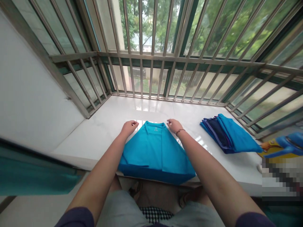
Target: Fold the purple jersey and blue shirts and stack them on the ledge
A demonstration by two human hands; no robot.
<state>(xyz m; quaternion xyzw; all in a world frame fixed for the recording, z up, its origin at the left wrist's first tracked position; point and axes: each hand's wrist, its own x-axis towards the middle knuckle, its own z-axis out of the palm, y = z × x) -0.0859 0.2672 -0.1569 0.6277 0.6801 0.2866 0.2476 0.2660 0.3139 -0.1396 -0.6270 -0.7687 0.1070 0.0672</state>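
A turquoise long-sleeved shirt [155,145] lies on the white ledge with its sleeves folded in over the body. Its neckline points toward the window, and its lower part hangs over the front edge. Beside the left shoulder of the shirt is my left hand [129,127], fingers loosely curled with a gap at the thumb and nothing between them. My right hand [174,126], wearing a thin bracelet, hovers by the other shoulder, its fingers a little apart and holding nothing.
A stack of folded blue and dark clothes [222,134] sits on the ledge [94,132] to the right. Metal window bars [163,58] border the back and sides. At the far right is a blue and yellow printed item [284,145]; a teal cloth [35,176] hangs at left.
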